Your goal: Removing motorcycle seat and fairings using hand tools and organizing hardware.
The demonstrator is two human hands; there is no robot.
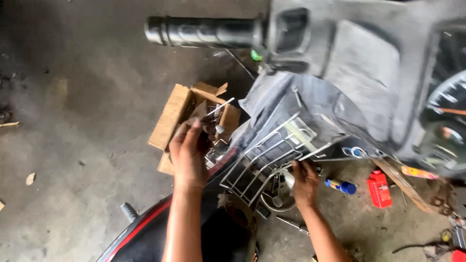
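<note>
The motorcycle (340,73) filled the upper right, its handlebar grip (204,32) jutting left over the concrete floor (73,145). A wire basket (264,157) hung at its front. The right hand (305,182) reached under the basket's lower right corner, fingers curled there; what they held could not be told. The left hand (188,153) lay at the basket's left edge, over an open cardboard box (182,114), fingers bent around a small part.
</note>
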